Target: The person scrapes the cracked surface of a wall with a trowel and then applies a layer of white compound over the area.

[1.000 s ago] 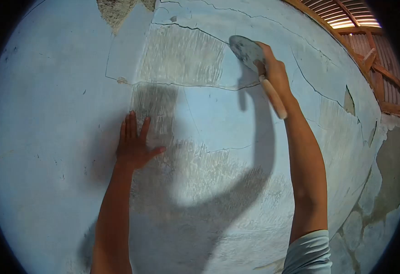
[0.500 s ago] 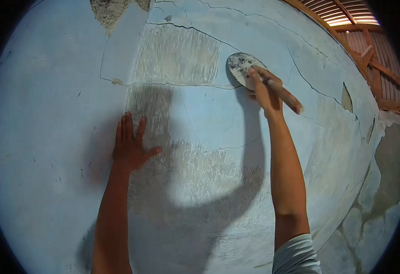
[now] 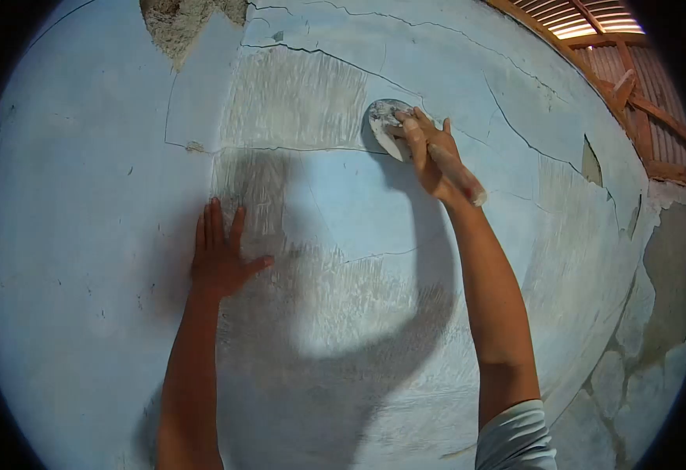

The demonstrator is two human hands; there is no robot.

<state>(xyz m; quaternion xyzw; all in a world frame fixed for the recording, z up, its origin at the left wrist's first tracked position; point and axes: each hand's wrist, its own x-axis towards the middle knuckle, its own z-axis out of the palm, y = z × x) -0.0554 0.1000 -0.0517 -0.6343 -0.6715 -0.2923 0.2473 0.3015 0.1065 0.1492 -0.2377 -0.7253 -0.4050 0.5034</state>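
My left hand (image 3: 222, 262) lies flat against the pale blue wall (image 3: 69, 211), fingers spread and pointing up, beside a scratched grey strip. My right hand (image 3: 431, 153) holds a trowel (image 3: 386, 125) higher up and to the right. Its rounded metal blade is smeared with grey and sits against or very near the wall. The worn wooden handle slants down to the right past my palm, and some of my fingers stretch over the blade. The trowel is just right of a scraped rectangular patch (image 3: 292, 98). Part of the blade is hidden by my hand.
Long cracks (image 3: 327, 56) run across the upper wall. At the top left, a broken hole (image 3: 190, 27) exposes rough material. Wooden beams (image 3: 633, 86) and corrugated sheeting show at the upper right. Bare grey patches (image 3: 668, 258) mark the right side. My shadow falls across the middle.
My right hand and the trowel have moved left and slightly down, toward the scraped patch. The fingers now spread more over the blade. My left hand stays at its place on the wall.
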